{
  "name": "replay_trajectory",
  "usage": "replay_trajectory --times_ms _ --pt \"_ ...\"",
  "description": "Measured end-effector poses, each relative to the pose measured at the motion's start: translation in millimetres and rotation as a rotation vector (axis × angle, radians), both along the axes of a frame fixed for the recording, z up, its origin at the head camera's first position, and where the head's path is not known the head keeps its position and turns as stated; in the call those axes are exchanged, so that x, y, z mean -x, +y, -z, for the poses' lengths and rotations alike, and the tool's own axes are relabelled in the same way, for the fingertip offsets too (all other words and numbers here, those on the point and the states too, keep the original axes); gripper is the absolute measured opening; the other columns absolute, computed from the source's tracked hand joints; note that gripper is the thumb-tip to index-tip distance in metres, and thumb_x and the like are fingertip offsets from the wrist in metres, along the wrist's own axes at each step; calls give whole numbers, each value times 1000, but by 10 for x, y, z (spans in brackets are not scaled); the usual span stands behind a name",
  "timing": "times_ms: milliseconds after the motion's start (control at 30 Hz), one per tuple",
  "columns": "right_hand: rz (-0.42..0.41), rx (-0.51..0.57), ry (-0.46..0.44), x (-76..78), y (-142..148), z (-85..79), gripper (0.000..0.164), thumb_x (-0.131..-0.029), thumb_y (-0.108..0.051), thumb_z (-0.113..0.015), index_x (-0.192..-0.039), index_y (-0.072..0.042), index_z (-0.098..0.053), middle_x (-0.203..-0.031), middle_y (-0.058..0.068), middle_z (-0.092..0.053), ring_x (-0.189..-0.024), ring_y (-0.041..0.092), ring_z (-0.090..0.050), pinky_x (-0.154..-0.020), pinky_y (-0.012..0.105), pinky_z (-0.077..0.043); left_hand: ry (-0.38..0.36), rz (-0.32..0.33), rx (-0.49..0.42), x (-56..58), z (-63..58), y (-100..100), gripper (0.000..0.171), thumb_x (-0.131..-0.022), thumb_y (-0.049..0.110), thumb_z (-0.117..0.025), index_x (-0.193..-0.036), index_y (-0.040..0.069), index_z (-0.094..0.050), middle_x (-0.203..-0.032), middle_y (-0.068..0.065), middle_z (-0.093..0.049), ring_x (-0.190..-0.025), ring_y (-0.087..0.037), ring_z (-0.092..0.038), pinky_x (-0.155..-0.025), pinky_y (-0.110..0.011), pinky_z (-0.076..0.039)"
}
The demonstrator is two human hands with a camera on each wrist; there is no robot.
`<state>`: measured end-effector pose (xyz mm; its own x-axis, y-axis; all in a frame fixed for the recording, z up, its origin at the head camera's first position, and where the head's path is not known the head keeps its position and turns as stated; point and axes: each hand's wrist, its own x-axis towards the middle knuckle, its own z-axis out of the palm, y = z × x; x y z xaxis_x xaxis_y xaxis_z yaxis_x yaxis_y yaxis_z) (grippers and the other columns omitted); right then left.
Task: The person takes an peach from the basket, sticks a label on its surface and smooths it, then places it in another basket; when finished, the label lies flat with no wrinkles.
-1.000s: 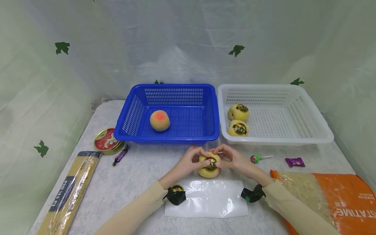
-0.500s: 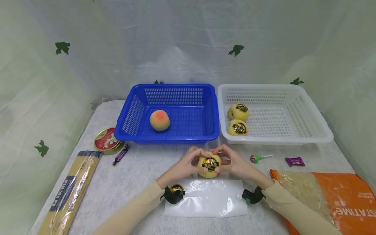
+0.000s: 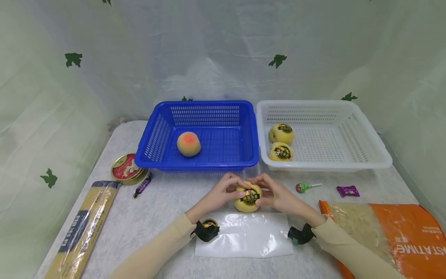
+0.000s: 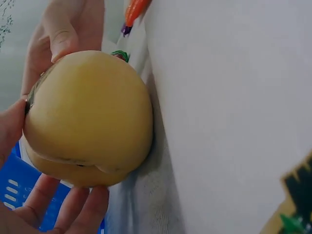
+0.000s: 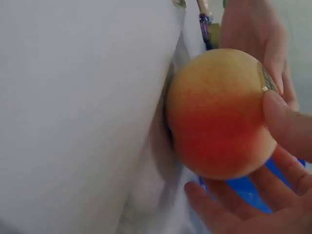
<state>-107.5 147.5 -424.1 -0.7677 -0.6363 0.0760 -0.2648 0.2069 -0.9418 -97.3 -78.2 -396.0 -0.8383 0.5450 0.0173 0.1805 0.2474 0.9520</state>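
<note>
A yellow peach (image 3: 246,207) with a black label (image 3: 250,197) on its near side sits on the table, between both hands. My left hand (image 3: 220,191) grips its left side, thumb at the label's upper left edge. From the right, my right hand (image 3: 280,195) holds it, with the thumb by the label's right edge and fingers around the back. The right wrist view shows a red blush on the peach (image 5: 219,117). In front lies a white sheet (image 3: 251,240); another round label (image 3: 210,223) shows at its upper left, partly hidden by the left wrist camera.
A blue basket (image 3: 196,168) holds one peach (image 3: 189,144). Beside it, a white basket (image 3: 327,166) has two labelled peaches (image 3: 280,152). Left stand a round tin (image 3: 126,167), wrapped candy (image 3: 142,187) and spaghetti pack (image 3: 81,228); right, a lollipop (image 3: 302,187), purple candy (image 3: 347,191) and orange bag (image 3: 400,232).
Both thumbs have shifted over the label: the left dropped to its lower left and came back up, the right slid down along its right edge. The peach stays in place.
</note>
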Motion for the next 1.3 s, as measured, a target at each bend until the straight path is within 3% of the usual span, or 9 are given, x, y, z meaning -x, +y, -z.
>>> replay_trajectory --times_ms 133,233,367,500,633,800,933,1067,1300 --pt "13 21 4 -24 188 -98 42 -84 -8 -62 -122 -8 -44 -127 10 -46 -116 31 -43 -94 48 -36 55 36 86 -2 124 -11 37 -87 21 -60 -123 19 -53 -121 -5 -35 -111 -20 -36 -89 -40 -39" --pt "69 77 -11 -49 415 -198 39 -87 -2 -57 -124 -2 -42 -120 18 -49 -109 33 -48 -90 42 -42 110 37 181 -2 228 10 50 -82 35 -65 -128 31 -47 -128 -1 -31 -114 -19 -37 -88 -38 -41" --pt "189 88 -9 -76 765 -317 37 -91 -2 -50 -126 0 -38 -110 24 -55 -97 33 -56 -80 33 -49 211 -6 249 -32 274 78 56 -74 42 -70 -125 35 -49 -124 3 -35 -110 -17 -40 -86 -36 -41" --pt "319 37 3 -81 1090 -384 38 -93 -5 -46 -130 -3 -34 -105 16 -61 -89 28 -61 -75 30 -51 294 -31 217 -58 155 183 52 -73 41 -72 -121 32 -54 -120 5 -38 -107 -13 -41 -84 -32 -42" --pt "430 23 -12 -80 1358 -399 38 -95 -8 -43 -131 -6 -32 -102 6 -64 -87 19 -63 -72 27 -51 377 7 146 -8 -120 347 51 -74 38 -72 -121 28 -55 -120 5 -40 -108 -12 -41 -84 -30 -42" --pt "520 109 -72 -61 1540 -357 34 -96 -11 -43 -128 -4 -35 -98 5 -64 -85 19 -63 -71 25 -51 477 20 94 210 -476 605 50 -73 33 -74 -119 25 -56 -119 3 -43 -109 -8 -40 -86 -29 -40" --pt "581 147 -111 -40 1576 -319 30 -95 -17 -46 -122 -7 -41 -97 4 -65 -83 18 -64 -70 25 -51 507 42 102 456 -646 818 49 -76 33 -72 -121 23 -55 -120 1 -43 -108 -7 -40 -86 -24 -39" --pt "630 163 -124 -24 1584 -297 23 -94 -17 -48 -117 -11 -47 -96 1 -65 -81 16 -64 -68 25 -52 495 88 136 681 -701 1045 49 -78 34 -69 -124 22 -53 -121 1 -43 -108 -8 -37 -83 -21 -39" --pt "673 91 -103 -4 1566 -297 33 -94 -23 -48 -119 -3 -43 -94 -3 -65 -80 16 -64 -66 26 -52 419 136 217 1025 -673 1448 47 -81 34 -67 -124 21 -52 -123 7 -48 -112 -5 -36 -88 -21 -33"
